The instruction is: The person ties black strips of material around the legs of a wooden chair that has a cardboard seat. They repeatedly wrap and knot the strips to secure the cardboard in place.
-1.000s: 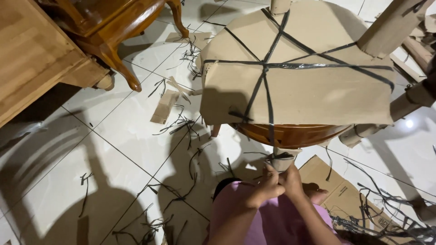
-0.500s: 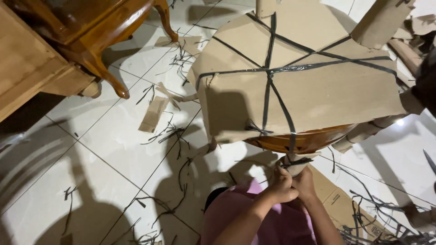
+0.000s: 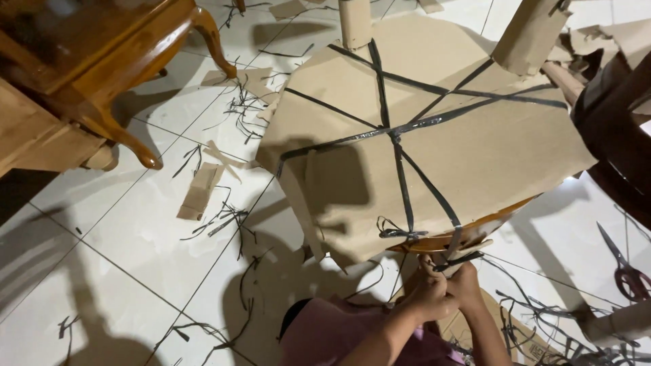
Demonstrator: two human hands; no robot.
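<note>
Hands at six o'clock, pressed close together: left hand [image 3: 426,296] and right hand [image 3: 468,285] both clenched on a dark strap [image 3: 458,260] at the near edge of a cardboard-wrapped chair [image 3: 434,149]. Beyond, chair filling centre to one o'clock, criss-crossed with straps. Red-handled scissors [image 3: 627,271] on tiled floor [image 3: 135,237] at three o'clock; wooden furniture [image 3: 102,61] at ten o'clock.

The cardboard [image 3: 434,149] covered most of the chair [image 3: 468,234], so only a strip of its wooden rim showed. Both hands [image 3: 444,291] pressed together, hiding their fingers and what they gripped. The wrapped legs [image 3: 532,30] ran off the top edge. The scissors [image 3: 627,271] were cut by the right edge, and the table [image 3: 88,61] by the left and top.
</note>
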